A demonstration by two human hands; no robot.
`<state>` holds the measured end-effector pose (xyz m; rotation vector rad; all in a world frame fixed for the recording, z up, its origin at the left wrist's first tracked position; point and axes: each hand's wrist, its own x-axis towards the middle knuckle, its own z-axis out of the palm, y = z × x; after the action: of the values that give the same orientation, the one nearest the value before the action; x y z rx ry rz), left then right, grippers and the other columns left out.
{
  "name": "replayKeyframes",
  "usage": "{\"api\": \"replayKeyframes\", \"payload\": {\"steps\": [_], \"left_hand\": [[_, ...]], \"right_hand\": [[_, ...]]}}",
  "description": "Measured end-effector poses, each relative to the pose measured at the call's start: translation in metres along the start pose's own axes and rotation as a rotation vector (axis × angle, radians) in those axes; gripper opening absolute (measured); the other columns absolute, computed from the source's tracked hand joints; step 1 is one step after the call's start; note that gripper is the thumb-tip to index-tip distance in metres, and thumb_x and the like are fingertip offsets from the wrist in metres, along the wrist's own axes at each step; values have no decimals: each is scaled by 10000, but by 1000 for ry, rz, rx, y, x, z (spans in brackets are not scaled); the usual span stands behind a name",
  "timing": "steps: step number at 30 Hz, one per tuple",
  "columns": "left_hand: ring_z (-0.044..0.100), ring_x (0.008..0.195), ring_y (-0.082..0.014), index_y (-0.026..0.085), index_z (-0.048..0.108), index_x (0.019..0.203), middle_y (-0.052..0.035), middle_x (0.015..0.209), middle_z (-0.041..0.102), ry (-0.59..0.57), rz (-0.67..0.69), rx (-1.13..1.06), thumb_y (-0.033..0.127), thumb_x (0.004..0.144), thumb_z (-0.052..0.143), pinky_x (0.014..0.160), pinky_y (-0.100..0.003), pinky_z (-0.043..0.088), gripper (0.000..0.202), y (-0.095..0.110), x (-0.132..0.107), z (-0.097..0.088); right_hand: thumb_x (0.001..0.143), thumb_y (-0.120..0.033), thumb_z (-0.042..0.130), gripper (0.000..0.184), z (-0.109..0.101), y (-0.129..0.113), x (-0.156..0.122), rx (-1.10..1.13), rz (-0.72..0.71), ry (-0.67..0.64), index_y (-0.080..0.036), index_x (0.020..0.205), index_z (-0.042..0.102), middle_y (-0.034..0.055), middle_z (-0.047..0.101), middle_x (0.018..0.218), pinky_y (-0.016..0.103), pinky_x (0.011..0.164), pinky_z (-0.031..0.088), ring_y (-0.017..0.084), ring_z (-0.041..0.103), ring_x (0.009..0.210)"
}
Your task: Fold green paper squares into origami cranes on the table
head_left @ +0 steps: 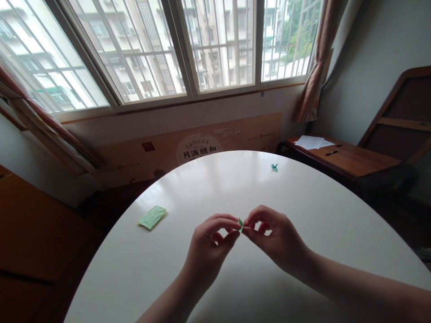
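Note:
Between my two hands, over the middle of the white table (188,193), is a small folded green paper (240,223). My left hand (212,237) pinches its left side between thumb and fingers. From the right, my right hand (274,231) pinches the same paper, its thumb and fingertips meeting at the fold. The fingertips cover most of the paper, and only a pointed tip and a bit below it show. A small blue-green folded paper bird (274,168) stands near the table's far edge. To the left lies a light green paper packet (152,218), slightly crumpled.
Behind the round table stands a large printed cardboard panel (161,157) under the barred windows (222,45). At the right, a wooden side table (367,159) holds white papers (313,142) and a dark pen-like object (332,153). Curtains (313,85) hang beside the windows.

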<state>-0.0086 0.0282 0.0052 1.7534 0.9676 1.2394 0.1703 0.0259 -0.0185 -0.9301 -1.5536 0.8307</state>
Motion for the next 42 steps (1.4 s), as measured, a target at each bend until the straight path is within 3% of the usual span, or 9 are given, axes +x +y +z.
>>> {"api": "replayKeyframes", "payload": {"steps": [3, 8, 15, 20, 28, 35, 42], "left_hand": [[690, 739, -143, 206, 761, 820, -52, 890, 755, -3, 120, 113, 92, 829, 677, 544, -176, 477, 141, -1, -2, -2], [690, 688, -130, 201, 750, 750, -41, 828, 761, -11, 181, 164, 73, 838, 670, 531, -170, 468, 174, 2, 0, -5], [659, 661, -120, 193, 745, 773, -44, 810, 746, -37, 185, 210, 77, 858, 650, 521, -172, 452, 172, 1, 1, -5], [635, 646, -125, 178, 726, 752, -54, 798, 734, -51, 174, 215, 112, 863, 648, 515, -185, 441, 151, -2, 0, -5], [552, 584, -128, 164, 725, 734, -37, 672, 682, 24, -116, 90, 184, 763, 737, 464, -194, 421, 38, -1, 1, -5], [483, 532, -113, 129, 758, 875, -19, 620, 604, -53, -432, -142, 382, 777, 747, 388, -178, 401, 271, 2, 4, -3], [498, 533, -115, 120, 783, 874, -61, 681, 671, -95, -416, 22, 429, 788, 739, 398, -187, 402, 324, -2, 2, 0]], "right_hand": [[805, -184, 749, 120, 0, -1, 0, 136, 88, -23, -219, 809, 634, -5, 672, 787, 224, 551, 479, 145, 630, 714], [758, -217, 812, 203, -1, -3, 3, 337, 251, -75, -210, 813, 617, 0, 668, 791, 206, 499, 489, 160, 635, 723], [877, -315, 722, 145, -4, 1, 5, 399, 258, -158, -203, 878, 631, 6, 636, 776, 216, 493, 499, 158, 596, 715], [810, -290, 798, 221, -4, 6, 5, 374, 282, -190, -209, 915, 621, 1, 642, 816, 219, 501, 511, 169, 618, 744], [770, -303, 830, 309, -7, 2, 7, 340, 327, -206, -204, 945, 596, 12, 681, 815, 218, 505, 507, 173, 649, 732], [826, -302, 769, 346, -8, -1, 6, 222, 284, -115, -226, 1105, 579, 9, 699, 799, 235, 549, 489, 164, 657, 711], [816, -239, 749, 334, -5, -2, 2, 124, 214, -56, -241, 1117, 604, -6, 671, 793, 253, 602, 508, 162, 657, 725]]}}
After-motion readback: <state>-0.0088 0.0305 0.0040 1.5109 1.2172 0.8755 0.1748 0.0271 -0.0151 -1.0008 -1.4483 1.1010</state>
